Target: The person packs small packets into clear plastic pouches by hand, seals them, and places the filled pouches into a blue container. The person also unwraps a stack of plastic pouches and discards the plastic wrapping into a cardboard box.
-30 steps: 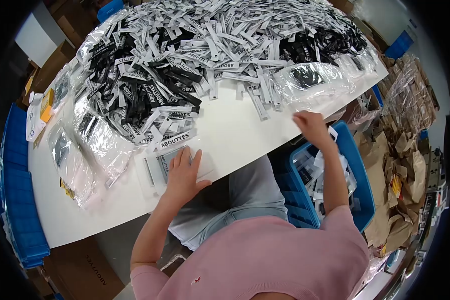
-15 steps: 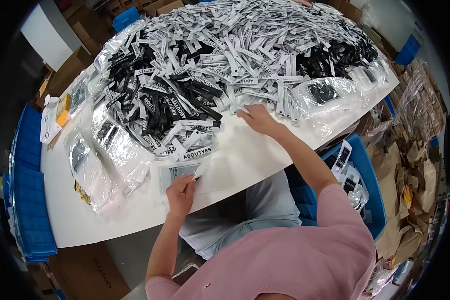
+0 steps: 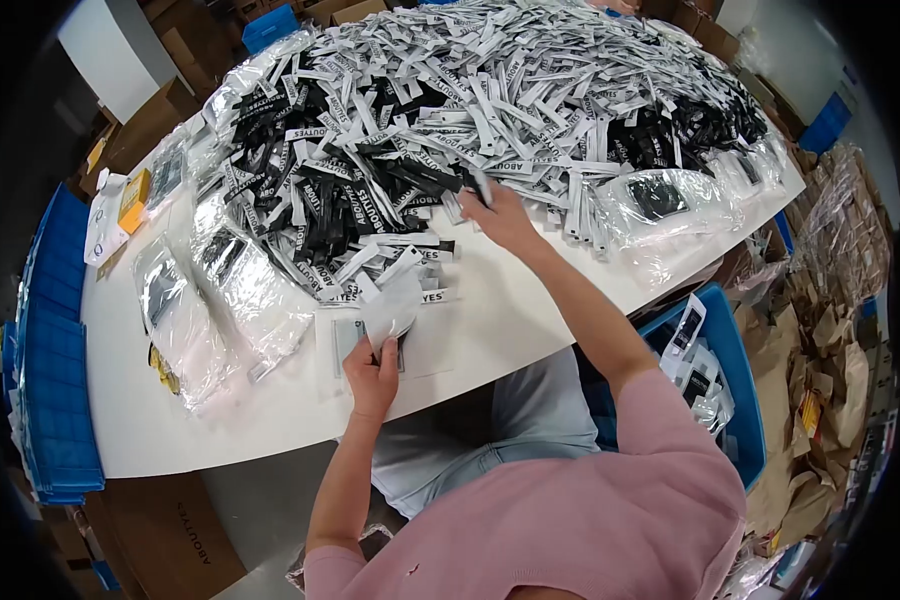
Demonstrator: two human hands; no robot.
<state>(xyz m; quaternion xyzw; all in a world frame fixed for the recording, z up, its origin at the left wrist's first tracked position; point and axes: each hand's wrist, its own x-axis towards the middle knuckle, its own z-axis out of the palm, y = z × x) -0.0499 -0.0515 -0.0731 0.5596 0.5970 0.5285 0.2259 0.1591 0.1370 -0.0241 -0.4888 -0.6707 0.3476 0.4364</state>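
My left hand (image 3: 373, 380) pinches a translucent white plastic bag (image 3: 390, 308), its upper end raised. Beneath the bag a flat clear packet (image 3: 344, 333) lies on the white table (image 3: 505, 315). My right hand (image 3: 500, 220) is at the near edge of a large heap of narrow white packets (image 3: 530, 90) printed "ABOUTYES". Its fingers are closed on a slim black-and-white packet (image 3: 477, 188), slightly blurred. Left of that hand lie black packets (image 3: 350, 205) of the same narrow shape.
Clear plastic bags (image 3: 245, 305) lie on the table's left, near a yellow box (image 3: 134, 202). Another clear bag (image 3: 660, 200) is at the right. A blue bin (image 3: 745, 400) with packets stands beside my right leg. Blue bins (image 3: 55, 370) line the left edge.
My left hand has lifted the plastic bag's end off the flat packet. My right hand has moved slightly up and left, and now has a black-and-white packet in its fingers.
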